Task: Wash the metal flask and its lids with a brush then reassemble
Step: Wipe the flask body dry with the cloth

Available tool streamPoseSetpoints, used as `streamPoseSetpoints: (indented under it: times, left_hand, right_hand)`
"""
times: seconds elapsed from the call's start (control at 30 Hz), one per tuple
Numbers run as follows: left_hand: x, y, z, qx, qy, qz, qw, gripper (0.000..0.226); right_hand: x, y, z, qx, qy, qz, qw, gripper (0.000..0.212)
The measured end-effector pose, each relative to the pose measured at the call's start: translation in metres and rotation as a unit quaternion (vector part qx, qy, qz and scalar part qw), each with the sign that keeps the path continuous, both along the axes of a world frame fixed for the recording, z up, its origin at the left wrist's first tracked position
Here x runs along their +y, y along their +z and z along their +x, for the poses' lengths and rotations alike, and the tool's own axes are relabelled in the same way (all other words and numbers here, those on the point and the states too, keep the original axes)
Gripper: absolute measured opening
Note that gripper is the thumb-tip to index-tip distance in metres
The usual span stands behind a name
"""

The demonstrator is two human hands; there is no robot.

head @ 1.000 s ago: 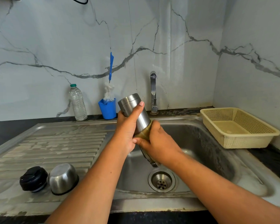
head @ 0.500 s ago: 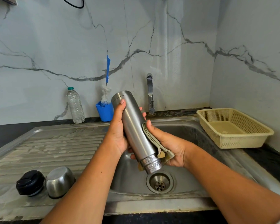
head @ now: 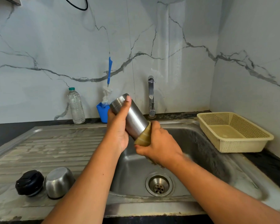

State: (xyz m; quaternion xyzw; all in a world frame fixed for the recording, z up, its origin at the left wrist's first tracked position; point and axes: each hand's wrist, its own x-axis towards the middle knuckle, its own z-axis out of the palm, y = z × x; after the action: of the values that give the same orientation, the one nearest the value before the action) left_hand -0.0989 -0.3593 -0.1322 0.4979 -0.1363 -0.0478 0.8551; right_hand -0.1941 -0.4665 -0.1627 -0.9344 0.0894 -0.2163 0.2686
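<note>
The metal flask (head: 134,117) is held tilted over the sink basin (head: 200,152), its closed base up and to the left. My left hand (head: 118,130) grips its upper body, thumb along the side. My right hand (head: 158,146) wraps a tan scrub cloth (head: 144,136) around the flask's lower part, hiding its mouth end. The black inner lid (head: 29,182) and the steel cup lid (head: 58,181), upside down, rest on the drainboard at lower left. A blue-handled bottle brush (head: 108,88) stands in a blue holder (head: 102,113) by the wall.
A clear plastic water bottle (head: 76,106) stands at the back left. The tap (head: 151,96) rises behind the basin, with no water seen running. A cream plastic basket (head: 233,131) sits on the counter right of the sink. The drain (head: 158,185) lies below my hands.
My right hand has closed the cloth around the flask's lower part, which was open in view half a second ago, and slid up it. The flask tilted slightly more upright.
</note>
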Motion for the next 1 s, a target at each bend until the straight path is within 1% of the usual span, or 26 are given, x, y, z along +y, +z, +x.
streamPoseSetpoints:
  times: [0.07, 0.1, 0.13, 0.17, 0.2, 0.23, 0.27, 0.3, 0.37, 0.4, 0.43, 0.47, 0.5, 0.53, 0.57, 0.6, 0.63, 0.67, 0.7, 0.73, 0.8, 0.83, 0.87, 0.93, 1.0]
  left_hand:
    - [0.000, -0.002, 0.000, 0.003, 0.023, 0.008, 1.000, 0.082]
    - [0.003, -0.003, 0.001, 0.008, 0.013, 0.005, 1.000, 0.081]
    - [0.006, -0.002, 0.002, 0.014, -0.010, -0.004, 1.000, 0.076]
    - [0.009, -0.001, 0.001, 0.019, -0.042, -0.013, 0.999, 0.066]
    - [0.012, 0.001, -0.002, 0.023, -0.076, -0.025, 0.997, 0.055]
    - [0.012, 0.000, -0.002, 0.022, -0.102, -0.038, 0.994, 0.049]
    - [0.012, 0.001, -0.003, 0.022, -0.117, -0.051, 0.992, 0.048]
    - [0.010, 0.000, -0.005, 0.021, -0.128, -0.057, 0.990, 0.050]
    - [0.009, 0.002, -0.009, 0.023, -0.147, -0.062, 0.987, 0.060]
    - [0.008, 0.003, -0.010, 0.026, -0.156, -0.067, 0.985, 0.065]
    - [0.009, 0.003, -0.009, 0.023, -0.162, -0.067, 0.984, 0.069]
    - [0.010, 0.003, -0.009, 0.020, -0.159, -0.065, 0.985, 0.069]
    - [0.011, 0.002, -0.008, 0.012, -0.147, -0.060, 0.987, 0.064]
    - [0.013, 0.003, -0.008, 0.007, -0.130, -0.054, 0.990, 0.057]
    - [0.013, 0.002, -0.006, 0.002, -0.111, -0.041, 0.993, 0.053]
    - [0.012, 0.002, -0.007, -0.001, -0.096, -0.027, 0.995, 0.052]
    - [0.011, 0.001, -0.008, -0.002, -0.073, -0.014, 0.997, 0.056]
    - [0.008, -0.001, -0.009, -0.005, -0.052, -0.004, 0.999, 0.063]
    - [0.005, -0.004, -0.008, -0.014, -0.034, 0.009, 0.999, 0.067]
    - [0.002, -0.007, -0.008, -0.024, -0.018, 0.028, 0.999, 0.066]
    - [-0.004, -0.010, -0.009, -0.041, 0.003, 0.068, 0.997, 0.053]
    - [-0.006, -0.012, -0.010, -0.044, -0.001, 0.076, 0.996, 0.052]
    - [-0.008, -0.013, -0.010, -0.042, -0.009, 0.077, 0.996, 0.056]
    - [-0.009, -0.013, -0.010, -0.029, -0.017, 0.076, 0.997, 0.065]
    - [-0.008, -0.012, -0.010, -0.011, -0.021, 0.065, 0.998, 0.064]
  right_hand:
    - [0.003, -0.004, 0.002, -0.002, 0.026, -0.003, 1.000, 0.063]
    - [0.002, -0.004, 0.003, 0.003, 0.051, 0.026, 0.998, 0.063]
    - [0.000, -0.004, 0.004, 0.010, 0.081, 0.078, 0.994, 0.064]
    - [-0.004, -0.004, 0.004, 0.021, 0.118, 0.155, 0.981, 0.066]
    - [-0.009, -0.003, 0.003, 0.035, 0.159, 0.251, 0.954, 0.067]
    - [-0.013, -0.002, 0.001, 0.057, 0.199, 0.354, 0.912, 0.068]
    - [-0.016, -0.001, -0.001, 0.090, 0.239, 0.449, 0.856, 0.069]
    - [-0.019, -0.001, -0.004, 0.129, 0.281, 0.523, 0.794, 0.071]
    - [-0.022, -0.002, -0.009, 0.192, 0.367, 0.607, 0.679, 0.072]
    - [-0.022, -0.004, -0.008, 0.203, 0.395, 0.626, 0.641, 0.073]
    - [-0.022, -0.003, -0.009, 0.207, 0.410, 0.634, 0.622, 0.074]
    - [-0.021, -0.003, -0.008, 0.207, 0.412, 0.632, 0.623, 0.073]
    - [-0.019, -0.001, -0.009, 0.207, 0.402, 0.622, 0.639, 0.070]
    - [-0.017, 0.001, -0.008, 0.203, 0.378, 0.606, 0.670, 0.066]
    - [-0.016, 0.002, -0.009, 0.196, 0.344, 0.583, 0.709, 0.064]
    - [-0.015, 0.002, -0.008, 0.178, 0.306, 0.546, 0.759, 0.062]
    - [-0.014, 0.001, -0.007, 0.151, 0.272, 0.500, 0.808, 0.060]
    - [-0.013, 0.000, -0.005, 0.116, 0.246, 0.451, 0.850, 0.058]
    - [-0.012, -0.001, -0.002, 0.080, 0.223, 0.405, 0.883, 0.059]
    - [-0.012, -0.002, 0.000, 0.047, 0.206, 0.355, 0.911, 0.062]
    - [-0.011, -0.003, 0.004, -0.011, 0.157, 0.229, 0.961, 0.076]
    - [-0.009, -0.004, 0.006, -0.035, 0.125, 0.165, 0.978, 0.085]
    - [-0.006, -0.003, 0.006, -0.053, 0.095, 0.113, 0.988, 0.093]
    - [0.002, -0.002, 0.004, -0.069, 0.055, 0.028, 0.996, 0.110]
    - [0.008, -0.001, 0.003, -0.065, 0.050, -0.017, 0.997, 0.118]
